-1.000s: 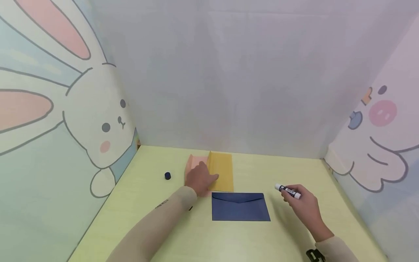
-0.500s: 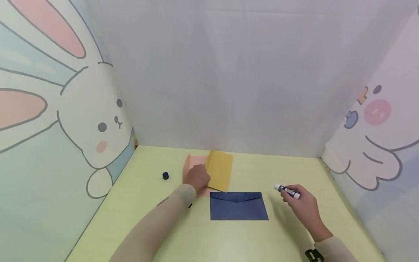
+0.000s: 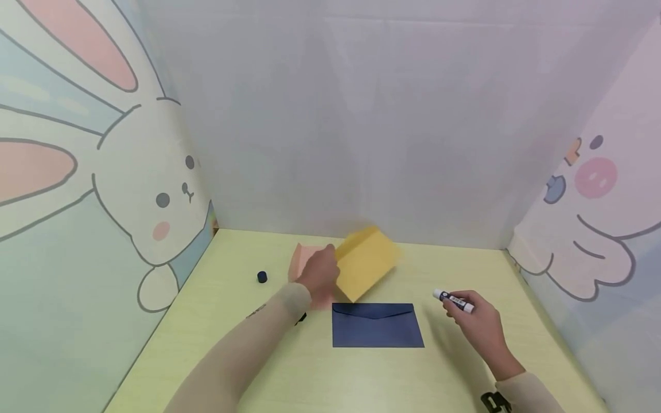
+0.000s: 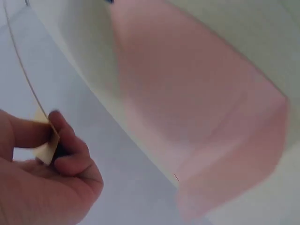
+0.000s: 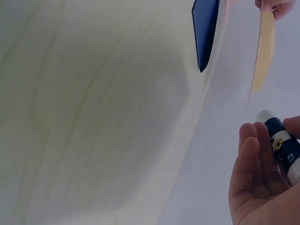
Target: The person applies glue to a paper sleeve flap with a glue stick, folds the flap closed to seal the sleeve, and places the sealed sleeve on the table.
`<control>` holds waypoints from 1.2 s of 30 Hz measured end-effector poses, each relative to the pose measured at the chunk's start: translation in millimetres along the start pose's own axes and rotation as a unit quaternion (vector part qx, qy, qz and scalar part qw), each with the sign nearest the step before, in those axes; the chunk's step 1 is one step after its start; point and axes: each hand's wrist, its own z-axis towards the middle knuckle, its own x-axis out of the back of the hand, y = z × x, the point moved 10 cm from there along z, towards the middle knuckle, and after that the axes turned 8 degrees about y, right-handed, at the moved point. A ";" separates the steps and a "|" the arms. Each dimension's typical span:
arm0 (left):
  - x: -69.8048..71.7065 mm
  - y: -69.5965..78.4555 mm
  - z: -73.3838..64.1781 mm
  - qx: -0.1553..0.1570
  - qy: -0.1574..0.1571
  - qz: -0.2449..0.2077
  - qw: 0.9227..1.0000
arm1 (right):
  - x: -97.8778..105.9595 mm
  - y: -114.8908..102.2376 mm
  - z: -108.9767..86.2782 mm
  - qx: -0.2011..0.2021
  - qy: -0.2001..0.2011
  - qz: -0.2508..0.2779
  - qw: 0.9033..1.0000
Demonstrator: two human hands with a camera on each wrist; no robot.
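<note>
My left hand (image 3: 319,269) pinches the left edge of a yellow envelope (image 3: 369,263), lifted and tilted above the table. In the left wrist view thumb and fingers meet on its edge. Beneath and beside that hand a pink envelope (image 4: 187,84) lies on the table, its flap unfolded, partly hidden by the hand in the head view. My right hand (image 3: 480,324) grips a glue stick (image 5: 282,145), dark blue with white ends and uncapped, held above the table at the right. A navy envelope (image 3: 377,327) lies flat between the hands, flap side up.
A small dark cap (image 3: 262,277) stands on the light wooden table (image 3: 382,378) to the left of the pink envelope. A grey back wall (image 3: 361,115) and printed side panels with a rabbit (image 3: 144,189) and a pig (image 3: 594,229) enclose the table.
My left hand has taken hold of the yellow envelope and lifted it off the pink one, turning it and moving it up and right. The right hand with the glue stick has stayed put.
</note>
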 end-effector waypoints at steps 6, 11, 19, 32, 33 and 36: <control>-41.5 15.6 -10.9 -0.083 -0.060 0.105 0.989 | -0.7 -1.6 0.5 -0.010 0.000 -0.009 1.000; -55.4 11.4 -13.1 -0.101 -0.072 0.203 0.971 | -3.1 -4.1 1.2 -0.014 -0.006 -0.008 1.000; -45.3 15.3 -17.9 -0.103 -0.034 0.224 0.969 | -5.5 -7.1 1.7 -0.009 -0.009 -0.004 1.000; -62.5 27.5 -73.5 -0.289 -0.135 0.328 0.889 | -55.2 -46.1 25.4 0.041 -0.071 0.033 0.996; -63.9 26.3 -75.7 -0.290 -0.137 0.334 0.886 | -63.3 -54.3 27.4 0.053 -0.080 0.029 0.995; -65.2 25.9 -78.1 -0.284 -0.139 0.341 0.885 | -87.6 -76.6 33.6 0.088 -0.102 0.010 0.991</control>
